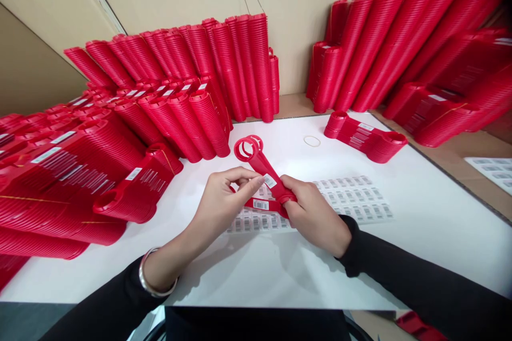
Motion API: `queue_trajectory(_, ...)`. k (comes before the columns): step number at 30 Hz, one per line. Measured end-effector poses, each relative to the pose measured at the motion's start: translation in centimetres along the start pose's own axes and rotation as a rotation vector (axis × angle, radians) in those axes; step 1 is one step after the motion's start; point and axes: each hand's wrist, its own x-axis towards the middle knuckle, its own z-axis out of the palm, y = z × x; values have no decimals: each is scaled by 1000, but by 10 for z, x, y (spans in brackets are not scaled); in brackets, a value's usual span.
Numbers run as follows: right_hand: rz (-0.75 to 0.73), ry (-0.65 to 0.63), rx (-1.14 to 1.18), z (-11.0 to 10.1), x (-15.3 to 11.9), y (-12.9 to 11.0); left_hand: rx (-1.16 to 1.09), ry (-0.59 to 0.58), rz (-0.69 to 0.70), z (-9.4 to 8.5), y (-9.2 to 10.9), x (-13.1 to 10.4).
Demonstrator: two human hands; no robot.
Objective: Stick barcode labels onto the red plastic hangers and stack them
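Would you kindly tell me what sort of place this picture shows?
Perhaps a labelling or packing workstation: stacks of red parts stand on and beside a white table, and a sheet of barcode stickers lies on it.

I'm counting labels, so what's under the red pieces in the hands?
Below the red pieces, barcode labels lie in rows on the white tabletop. The pieces, left hand and right hand hide the middle, so whether the two visible parts join can't be seen.
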Motion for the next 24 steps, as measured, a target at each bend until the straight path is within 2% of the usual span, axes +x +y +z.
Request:
queue_trajectory(4, -5, -2, 6, 0, -2, -1, 89, 34, 94, 1, -1, -2)
queue_trajectory(10, -15, -15, 49, 0, -4, -4, 383, 163, 485, 4, -6, -3)
queue_trajectory(16, -11, -16, 48, 1, -6, -6, 569, 237, 706, 6, -9, 0)
queue_trajectory(20, -21, -28, 70, 3, -7, -6, 737, 258, 772, 6, -9, 2)
queue_trajectory(24, -12, -42, 76, 2, -8, -8, 805, 339, 780, 0, -11, 6)
